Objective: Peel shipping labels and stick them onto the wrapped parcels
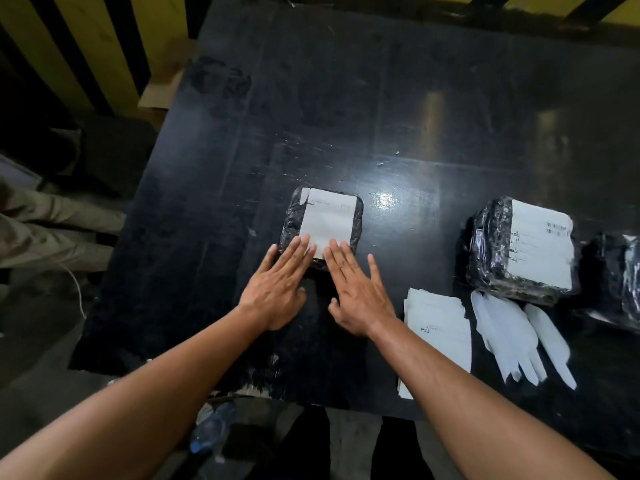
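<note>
A small parcel in black wrap (290, 221) lies in the middle of the black table (346, 116). A white shipping label (329, 221) covers its top. My left hand (278, 287) lies flat, its fingertips resting on the label's near left edge. My right hand (356, 289) lies flat beside it, fingertips on the label's near right edge. Neither hand grips anything. A stack of unpeeled labels (441, 327) lies to the right of my right wrist.
A larger labelled parcel (519, 251) stands at the right, with another black-wrapped parcel (613, 278) beyond it at the frame edge. Peeled white backing strips (512, 337) lie in front of them. A plastic bottle (213, 427) lies on the floor below the table edge.
</note>
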The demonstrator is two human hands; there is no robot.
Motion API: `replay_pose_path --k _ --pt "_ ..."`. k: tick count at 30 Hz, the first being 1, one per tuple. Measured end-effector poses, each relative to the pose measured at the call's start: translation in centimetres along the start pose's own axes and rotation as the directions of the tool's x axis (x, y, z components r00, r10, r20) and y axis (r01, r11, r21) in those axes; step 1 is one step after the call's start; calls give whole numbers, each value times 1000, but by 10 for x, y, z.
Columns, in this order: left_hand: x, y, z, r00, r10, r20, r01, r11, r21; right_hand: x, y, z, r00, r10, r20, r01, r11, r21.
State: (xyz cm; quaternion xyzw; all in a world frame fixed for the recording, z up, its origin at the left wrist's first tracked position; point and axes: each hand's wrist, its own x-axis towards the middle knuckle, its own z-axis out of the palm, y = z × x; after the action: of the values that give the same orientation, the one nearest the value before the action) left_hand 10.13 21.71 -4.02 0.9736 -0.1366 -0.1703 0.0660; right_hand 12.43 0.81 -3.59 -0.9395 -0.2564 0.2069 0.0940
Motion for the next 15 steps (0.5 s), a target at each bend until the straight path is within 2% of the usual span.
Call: replay_pose_path --k 3,5,9,15 --pt "-17 -18 -7 1000 -1 30 -1 998 60 0 3 -1 1000 -12 1 12 1000 -6" --pt "-18 -18 -17 999 -11 41 9 999 34 1 1 -1 1000 -2 0 2 1000 17" --pt "9 1 -37 998 22 -58 -26 997 -68 3 -2 -4 1000 20 22 -21 999 31" --pt "22 -1 -42 1000 25 0 -25 998 -52 6 5 -17 999 7 35 -8 1000 30"
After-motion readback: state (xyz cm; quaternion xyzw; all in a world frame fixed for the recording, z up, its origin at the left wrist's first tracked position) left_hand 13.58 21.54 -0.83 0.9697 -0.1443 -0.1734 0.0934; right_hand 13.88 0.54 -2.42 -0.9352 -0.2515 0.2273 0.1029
